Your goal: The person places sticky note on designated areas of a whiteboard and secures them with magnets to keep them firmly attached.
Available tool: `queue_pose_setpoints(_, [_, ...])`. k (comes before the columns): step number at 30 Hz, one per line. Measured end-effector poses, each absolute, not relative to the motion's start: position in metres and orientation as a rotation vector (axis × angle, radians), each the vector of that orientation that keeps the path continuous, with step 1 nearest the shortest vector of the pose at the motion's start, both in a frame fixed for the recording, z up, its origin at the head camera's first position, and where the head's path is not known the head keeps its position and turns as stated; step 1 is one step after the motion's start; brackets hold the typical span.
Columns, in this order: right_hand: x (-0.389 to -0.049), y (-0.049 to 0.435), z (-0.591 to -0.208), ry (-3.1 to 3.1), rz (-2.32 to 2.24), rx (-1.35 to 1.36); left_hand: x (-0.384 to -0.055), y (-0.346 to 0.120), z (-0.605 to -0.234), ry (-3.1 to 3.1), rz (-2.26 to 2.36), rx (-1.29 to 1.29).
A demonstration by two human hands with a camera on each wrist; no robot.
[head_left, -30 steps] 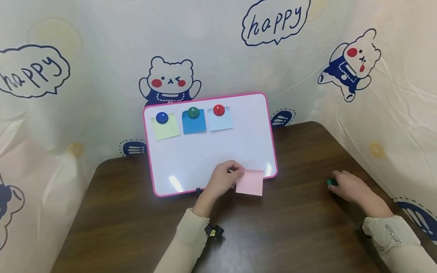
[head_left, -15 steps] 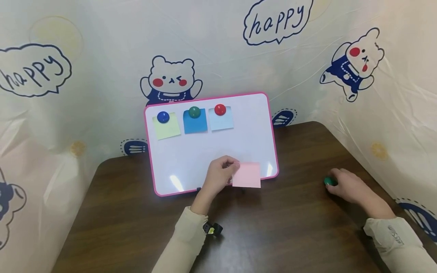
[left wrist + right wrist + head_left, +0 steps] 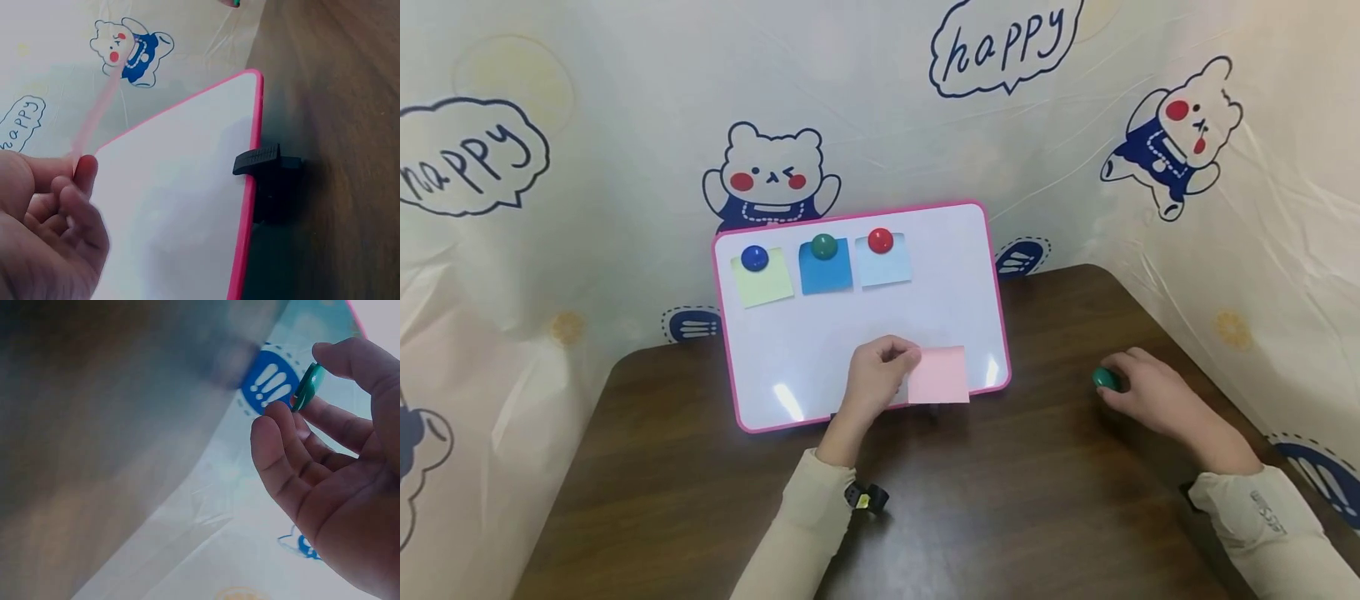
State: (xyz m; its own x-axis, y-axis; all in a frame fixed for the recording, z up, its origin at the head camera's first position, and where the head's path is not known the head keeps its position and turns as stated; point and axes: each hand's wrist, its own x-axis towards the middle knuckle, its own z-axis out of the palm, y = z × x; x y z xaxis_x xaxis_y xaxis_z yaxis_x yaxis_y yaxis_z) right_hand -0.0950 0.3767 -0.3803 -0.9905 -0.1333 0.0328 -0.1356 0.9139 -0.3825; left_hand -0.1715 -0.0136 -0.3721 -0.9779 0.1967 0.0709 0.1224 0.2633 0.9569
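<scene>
My left hand point(image 3: 876, 379) pinches a pink sticky note point(image 3: 940, 375) by its left edge, in front of the lower right part of a pink-framed whiteboard point(image 3: 797, 350). In the left wrist view the note point(image 3: 100, 119) shows almost edge-on between thumb and fingers. Over the right side of the table, my right hand point(image 3: 1157, 392) holds a round green magnet point(image 3: 1105, 379) between thumb and index finger. The magnet point(image 3: 309, 386) is seen from the side in the right wrist view, where the other fingers are bent loosely.
Across the board's top are a yellow-green note point(image 3: 763, 283) under a blue magnet point(image 3: 755, 258), a blue note point(image 3: 826, 275) under a green magnet point(image 3: 823, 247), and a light blue note point(image 3: 883, 268) under a red magnet point(image 3: 881, 241). A black clip point(image 3: 259, 161) grips the board's lower edge.
The left hand has raised the pink note and shifted it slightly left, farther over the board. The right hand has lifted with the green magnet and moved up and left.
</scene>
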Motion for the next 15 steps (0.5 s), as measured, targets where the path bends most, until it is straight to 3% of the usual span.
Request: queue_pose_setpoints(15, [-0.101, 0.345, -0.349, -2.996, 0.653, 0.288, -0.183, -0.005, -0.362, 2.407, 1.852, 0.365])
